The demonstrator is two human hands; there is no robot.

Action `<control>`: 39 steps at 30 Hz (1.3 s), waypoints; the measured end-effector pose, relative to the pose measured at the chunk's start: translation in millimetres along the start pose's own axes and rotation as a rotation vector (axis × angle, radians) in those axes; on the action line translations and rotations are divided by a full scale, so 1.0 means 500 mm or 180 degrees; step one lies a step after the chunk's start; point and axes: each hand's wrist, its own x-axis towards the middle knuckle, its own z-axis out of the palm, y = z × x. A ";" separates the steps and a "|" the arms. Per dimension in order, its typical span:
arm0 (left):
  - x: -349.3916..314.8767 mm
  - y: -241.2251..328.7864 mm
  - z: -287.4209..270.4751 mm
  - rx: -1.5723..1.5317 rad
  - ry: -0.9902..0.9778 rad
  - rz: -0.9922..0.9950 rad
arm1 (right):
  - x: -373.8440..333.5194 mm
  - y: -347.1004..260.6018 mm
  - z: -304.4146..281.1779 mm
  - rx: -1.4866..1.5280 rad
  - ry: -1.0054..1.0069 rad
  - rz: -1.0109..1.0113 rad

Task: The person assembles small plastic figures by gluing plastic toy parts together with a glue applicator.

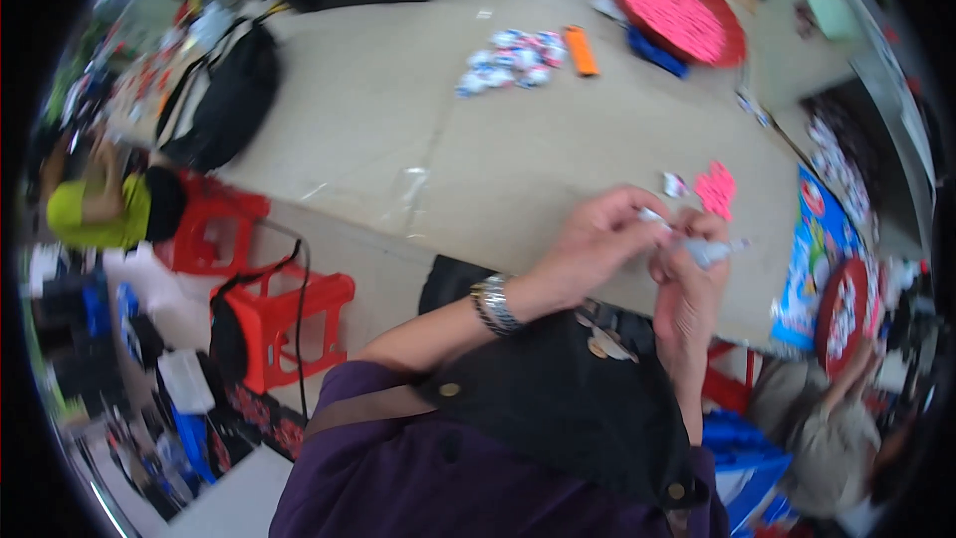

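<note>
My left hand (602,234) is closed in a pinch over the table, with a small white piece (650,215) between thumb and fingers. Close beside it, my right hand (687,264) is closed round a pale, tapered object (708,251) whose narrow tip points right; its kind is blurred. The fingertips of both hands nearly meet. Just beyond them lie a small white ball-shaped piece (675,184) with coloured marks and a little heap of bright pink pieces (715,189). Farther off, several white pieces with blue and pink marks (513,60) form a cluster next to an orange block (581,51).
A red round tray (737,45) of pink pieces stands at the far right, above a blue object (657,53). At right are a blue printed bag (800,264), another red tray (829,339) and a co-worker (832,448). Red stools (299,324) and another person (100,209) are left.
</note>
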 end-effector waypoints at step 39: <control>0.090 -0.004 0.002 -0.0166 -0.0293 -0.0382 | 0.017 -0.077 -0.127 -0.1520 0.0255 -0.0780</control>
